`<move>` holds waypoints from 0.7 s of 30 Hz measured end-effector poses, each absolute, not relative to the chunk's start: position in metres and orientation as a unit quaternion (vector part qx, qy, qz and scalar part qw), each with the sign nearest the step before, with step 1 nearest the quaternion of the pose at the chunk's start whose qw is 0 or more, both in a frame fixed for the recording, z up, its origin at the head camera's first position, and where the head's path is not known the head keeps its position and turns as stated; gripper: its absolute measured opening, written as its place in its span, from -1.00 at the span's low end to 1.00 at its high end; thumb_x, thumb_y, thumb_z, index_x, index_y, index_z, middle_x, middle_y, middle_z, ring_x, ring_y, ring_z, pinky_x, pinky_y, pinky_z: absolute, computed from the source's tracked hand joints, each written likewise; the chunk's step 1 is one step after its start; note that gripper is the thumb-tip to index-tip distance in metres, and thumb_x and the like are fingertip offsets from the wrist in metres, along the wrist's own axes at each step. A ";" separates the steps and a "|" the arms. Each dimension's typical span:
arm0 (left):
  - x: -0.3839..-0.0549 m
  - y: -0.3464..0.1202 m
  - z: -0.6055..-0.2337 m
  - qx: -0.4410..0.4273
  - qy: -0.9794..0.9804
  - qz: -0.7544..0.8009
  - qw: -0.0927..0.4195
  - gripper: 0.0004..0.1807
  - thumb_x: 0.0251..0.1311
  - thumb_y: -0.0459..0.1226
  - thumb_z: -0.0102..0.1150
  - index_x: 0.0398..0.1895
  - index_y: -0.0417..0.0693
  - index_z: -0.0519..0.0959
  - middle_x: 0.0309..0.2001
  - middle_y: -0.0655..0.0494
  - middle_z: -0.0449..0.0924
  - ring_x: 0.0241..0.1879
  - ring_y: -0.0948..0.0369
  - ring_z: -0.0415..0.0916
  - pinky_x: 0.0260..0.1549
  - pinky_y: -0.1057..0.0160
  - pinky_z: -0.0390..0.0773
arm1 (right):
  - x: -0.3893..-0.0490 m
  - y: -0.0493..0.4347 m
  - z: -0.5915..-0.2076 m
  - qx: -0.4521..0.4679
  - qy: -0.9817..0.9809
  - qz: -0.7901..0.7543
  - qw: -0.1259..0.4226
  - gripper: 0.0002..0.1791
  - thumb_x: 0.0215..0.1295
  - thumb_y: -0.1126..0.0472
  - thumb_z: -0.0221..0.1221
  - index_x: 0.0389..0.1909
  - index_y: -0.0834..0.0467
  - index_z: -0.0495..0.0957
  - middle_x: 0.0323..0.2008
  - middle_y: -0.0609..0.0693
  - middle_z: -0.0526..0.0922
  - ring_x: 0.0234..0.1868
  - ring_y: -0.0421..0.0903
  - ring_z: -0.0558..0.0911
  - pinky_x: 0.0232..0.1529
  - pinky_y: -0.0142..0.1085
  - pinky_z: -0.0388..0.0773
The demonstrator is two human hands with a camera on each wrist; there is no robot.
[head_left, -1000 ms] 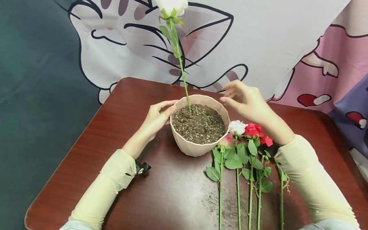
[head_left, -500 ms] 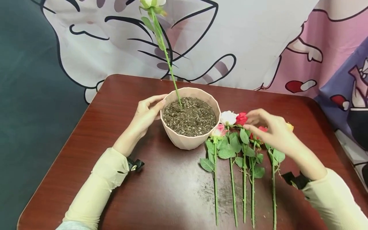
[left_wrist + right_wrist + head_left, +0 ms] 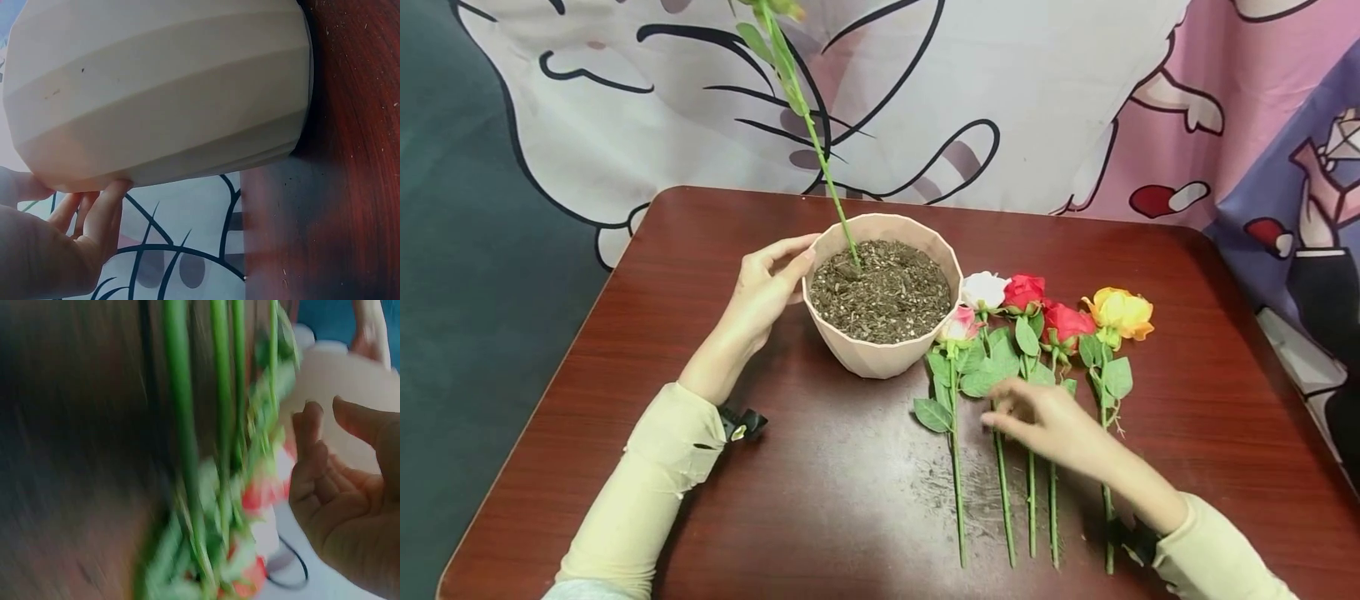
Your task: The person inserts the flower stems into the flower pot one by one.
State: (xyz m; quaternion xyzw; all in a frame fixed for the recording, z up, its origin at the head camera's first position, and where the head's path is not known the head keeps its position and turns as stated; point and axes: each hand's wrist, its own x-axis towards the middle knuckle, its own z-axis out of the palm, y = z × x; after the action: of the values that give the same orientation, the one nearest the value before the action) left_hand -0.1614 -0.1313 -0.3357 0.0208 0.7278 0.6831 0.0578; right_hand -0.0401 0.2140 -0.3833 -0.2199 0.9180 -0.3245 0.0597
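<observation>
My left hand grips the side of a pale pink faceted flower pot at its rim. In the left wrist view its fingertips press the pot's outer wall. Dark soil fills the pot, and a rose stem stands in it, tilted left, its bloom mostly cut off by the frame's top. My right hand hovers over the stems of the lying roses, fingers loosely bent, holding nothing; the right wrist view shows a gap between thumb and fingers. Nearest below it is the white rose.
Beside the pot lie a pink-and-white rose, two red ones, a red rose and another red rose, and a yellow rose. They rest on a brown wooden table. A printed cloth hangs behind.
My right hand has left the pot's right side, passed over the rose blooms and come down toward the stems. The left hand stays on the pot. The head view has shifted.
</observation>
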 end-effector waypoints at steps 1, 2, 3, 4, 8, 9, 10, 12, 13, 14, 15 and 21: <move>-0.161 -0.131 -0.335 0.021 0.727 0.684 0.059 -0.59 0.31 -0.13 0.05 0.19 -0.03 0.48 -0.05 0.04 0.48 -0.17 0.30 0.49 -0.29 0.35 0.60 | -0.036 0.210 -0.386 -0.211 0.915 -0.335 0.083 -0.72 0.15 0.09 0.28 -0.21 0.19 0.57 -0.50 -0.22 0.61 -0.55 -0.38 0.51 -0.51 -0.44 0.51; -0.161 -0.131 -0.336 0.020 0.726 0.685 0.060 -0.59 0.31 -0.13 0.05 0.19 -0.03 0.48 -0.04 0.03 0.48 -0.16 0.29 0.49 -0.29 0.35 0.60 | -0.033 0.206 -0.387 -0.200 0.912 -0.342 0.109 -0.73 0.16 0.05 0.26 -0.27 0.17 0.58 -0.53 -0.21 0.60 -0.58 -0.37 0.51 -0.55 -0.43 0.50; -0.162 -0.131 -0.336 0.020 0.725 0.686 0.061 -0.59 0.31 -0.13 0.05 0.19 -0.03 0.48 -0.03 0.02 0.48 -0.16 0.29 0.49 -0.28 0.35 0.60 | -0.029 0.202 -0.388 -0.188 0.909 -0.347 0.133 -0.73 0.16 0.00 0.26 -0.31 0.14 0.58 -0.56 -0.21 0.59 -0.62 -0.35 0.51 -0.59 -0.43 0.49; -0.162 -0.131 -0.336 0.020 0.725 0.686 0.061 -0.59 0.32 -0.14 0.05 0.19 -0.03 0.48 -0.01 0.01 0.48 -0.15 0.29 0.50 -0.28 0.34 0.60 | -0.025 0.199 -0.389 -0.175 0.906 -0.351 0.155 -0.72 0.15 -0.04 0.26 -0.37 0.11 0.58 -0.59 -0.20 0.58 -0.66 -0.33 0.52 -0.62 -0.42 0.47; -0.162 -0.132 -0.336 0.021 0.725 0.686 0.057 -0.59 0.32 -0.14 0.04 0.20 -0.04 0.47 0.04 -0.04 0.48 -0.15 0.29 0.52 -0.27 0.31 0.61 | -0.013 0.184 -0.392 -0.155 0.900 -0.349 0.210 -0.68 0.14 -0.13 0.24 -0.53 0.04 0.52 -0.73 -0.19 0.52 -0.78 -0.28 0.50 -0.71 -0.41 0.41; -0.162 -0.132 -0.336 0.021 0.725 0.686 0.056 -0.58 0.32 -0.14 0.04 0.20 -0.04 0.47 0.05 -0.05 0.48 -0.15 0.29 0.52 -0.27 0.30 0.62 | -0.011 0.181 -0.393 -0.153 0.899 -0.347 0.217 -0.67 0.13 -0.13 0.24 -0.54 0.04 0.50 -0.75 -0.20 0.51 -0.80 -0.27 0.49 -0.70 -0.42 0.41; -0.162 -0.132 -0.335 0.021 0.725 0.686 0.055 -0.58 0.32 -0.14 0.04 0.20 -0.04 0.47 0.05 -0.05 0.48 -0.15 0.29 0.52 -0.27 0.30 0.62 | -0.009 0.178 -0.394 -0.150 0.899 -0.347 0.220 -0.66 0.13 -0.13 0.25 -0.56 0.04 0.49 -0.77 -0.20 0.50 -0.82 -0.27 0.49 -0.69 -0.42 0.41; -0.162 -0.132 -0.335 0.021 0.725 0.686 0.055 -0.58 0.32 -0.14 0.05 0.20 -0.04 0.47 0.05 -0.05 0.48 -0.15 0.29 0.52 -0.28 0.32 0.61 | -0.006 0.173 -0.396 -0.140 0.901 -0.344 0.224 -0.66 0.11 -0.13 0.26 -0.57 0.04 0.47 -0.81 -0.20 0.48 -0.84 -0.25 0.48 -0.65 -0.44 0.43; -0.162 -0.132 -0.335 0.020 0.726 0.686 0.054 -0.58 0.32 -0.14 0.05 0.20 -0.04 0.47 0.04 -0.04 0.48 -0.16 0.29 0.52 -0.28 0.33 0.61 | -0.005 0.170 -0.397 -0.136 0.903 -0.341 0.224 -0.65 0.11 -0.12 0.27 -0.58 0.04 0.46 -0.82 -0.20 0.47 -0.85 -0.25 0.48 -0.63 -0.44 0.43; -0.162 -0.132 -0.335 0.019 0.726 0.685 0.054 -0.58 0.32 -0.13 0.05 0.20 -0.03 0.48 0.03 -0.03 0.49 -0.16 0.29 0.51 -0.28 0.33 0.61 | -0.004 0.168 -0.398 -0.132 0.905 -0.337 0.225 -0.66 0.10 -0.11 0.28 -0.58 0.04 0.46 -0.83 -0.20 0.47 -0.85 -0.25 0.47 -0.63 -0.44 0.43; -0.161 -0.132 -0.335 0.018 0.727 0.684 0.053 -0.58 0.31 -0.13 0.05 0.20 -0.03 0.48 0.03 -0.02 0.49 -0.16 0.30 0.51 -0.29 0.34 0.61 | -0.004 0.167 -0.399 -0.130 0.906 -0.335 0.223 -0.66 0.10 -0.09 0.28 -0.58 0.04 0.46 -0.83 -0.20 0.47 -0.86 -0.25 0.47 -0.64 -0.44 0.44; -0.160 -0.131 -0.335 0.016 0.726 0.685 0.054 -0.59 0.32 -0.14 0.04 0.20 -0.03 0.47 0.02 -0.01 0.48 -0.14 0.29 0.50 -0.28 0.35 0.61 | -0.002 0.160 -0.403 -0.142 0.917 -0.317 0.198 -0.73 0.14 0.06 0.29 -0.61 0.05 0.45 -0.83 -0.25 0.40 -0.86 -0.34 0.39 -0.67 -0.45 0.39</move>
State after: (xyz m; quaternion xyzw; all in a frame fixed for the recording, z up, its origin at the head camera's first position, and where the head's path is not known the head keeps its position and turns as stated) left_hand -0.1604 -0.1312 -0.3351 0.0161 0.7260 0.6854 0.0544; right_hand -0.0017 0.1603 -0.4033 -0.1419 0.9166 -0.3167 0.1983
